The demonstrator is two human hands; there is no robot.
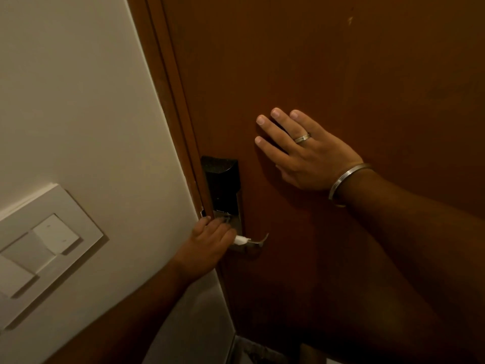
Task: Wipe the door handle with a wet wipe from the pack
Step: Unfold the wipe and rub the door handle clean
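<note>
A metal lever door handle sticks out to the right from a dark lock plate on the brown wooden door. My left hand is closed around the handle's inner part, with a white wet wipe showing between my fingers and the metal. Only the handle's curved tip is uncovered. My right hand lies flat against the door, fingers spread, up and to the right of the lock. It wears a ring and a metal bangle. The wipe pack is not in view.
A cream wall fills the left side, with a white switch panel low on it. The brown door frame runs diagonally between wall and door.
</note>
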